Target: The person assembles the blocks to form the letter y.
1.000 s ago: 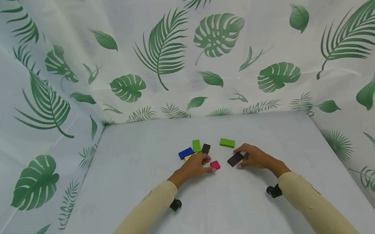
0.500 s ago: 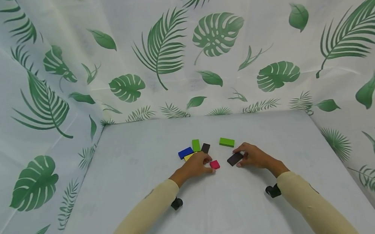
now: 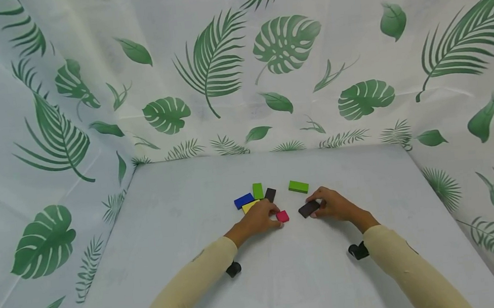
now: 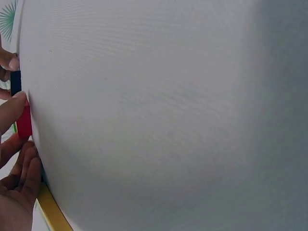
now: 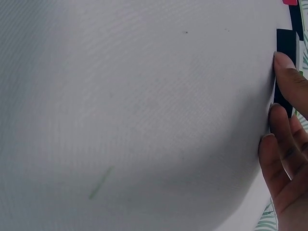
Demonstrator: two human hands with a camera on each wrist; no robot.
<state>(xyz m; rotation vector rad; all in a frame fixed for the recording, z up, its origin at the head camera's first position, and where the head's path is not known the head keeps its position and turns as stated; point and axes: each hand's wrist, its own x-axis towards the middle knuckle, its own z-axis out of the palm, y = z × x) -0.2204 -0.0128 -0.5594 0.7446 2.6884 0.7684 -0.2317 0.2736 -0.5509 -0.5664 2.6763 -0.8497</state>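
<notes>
In the head view my left hand holds a small red block between thumb and index finger, low on the white surface. The left wrist view shows the thumb on one side of the red block and a finger at its other side. To the right, my right hand pinches a black rectangular block; in the right wrist view its thumb lies across the black block. The two held blocks are a short gap apart. My left hand partly hides a yellow block.
Beyond my left hand lie a blue block, a green block and another black block. A second green block lies beyond my right hand. A leaf-patterned curtain rises behind the white table.
Both hands and the blocks keep nearly the same places. The whole head view shifts only slightly.
</notes>
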